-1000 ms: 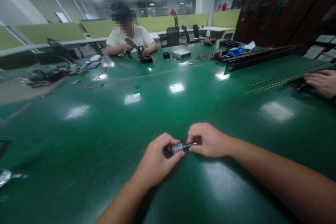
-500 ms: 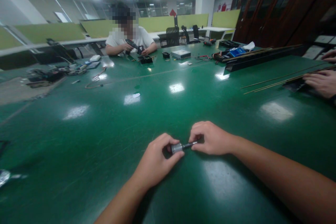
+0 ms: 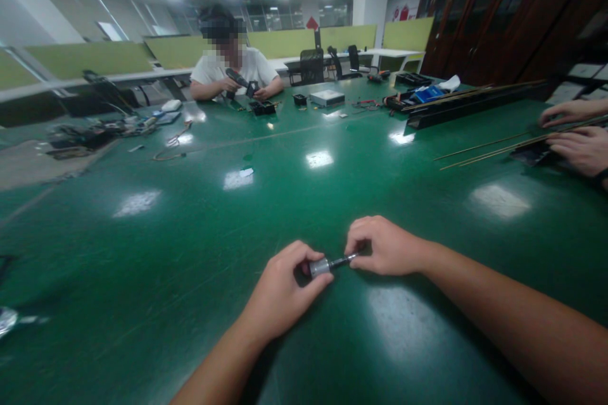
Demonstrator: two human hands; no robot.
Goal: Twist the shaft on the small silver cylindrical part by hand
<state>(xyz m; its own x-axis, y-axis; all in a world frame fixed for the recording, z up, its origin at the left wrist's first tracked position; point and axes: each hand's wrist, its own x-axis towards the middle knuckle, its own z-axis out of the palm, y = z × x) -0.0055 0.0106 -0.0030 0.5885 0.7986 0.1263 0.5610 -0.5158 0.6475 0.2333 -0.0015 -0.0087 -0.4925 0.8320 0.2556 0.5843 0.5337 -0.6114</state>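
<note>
Between the thumb and fingers of my left hand (image 3: 287,285) is a short silver metal cylinder (image 3: 320,267), which looks like a small motor. A thin dark rod (image 3: 338,262) with a shiny end sticks out of its right side. My right hand (image 3: 382,247) pinches the shiny far end of that rod, its fingertips hiding the tip. Both hands are closed, low over the green tabletop (image 3: 228,278), with a short stretch of rod showing between them. Whether the rod is one piece with the cylinder I cannot tell.
Across the table a person (image 3: 237,73) handles a dark tool over a black part (image 3: 263,107). At right, another person's hands (image 3: 582,145) touch long thin rods (image 3: 484,155). A long black channel (image 3: 456,111) lies behind. Wires and parts (image 3: 104,130) clutter the far left.
My right hand has shifted slightly right and up, away from my left hand, so more of the dark rod shows. My left hand stays put. A second co-worker's hand has come in at right.
</note>
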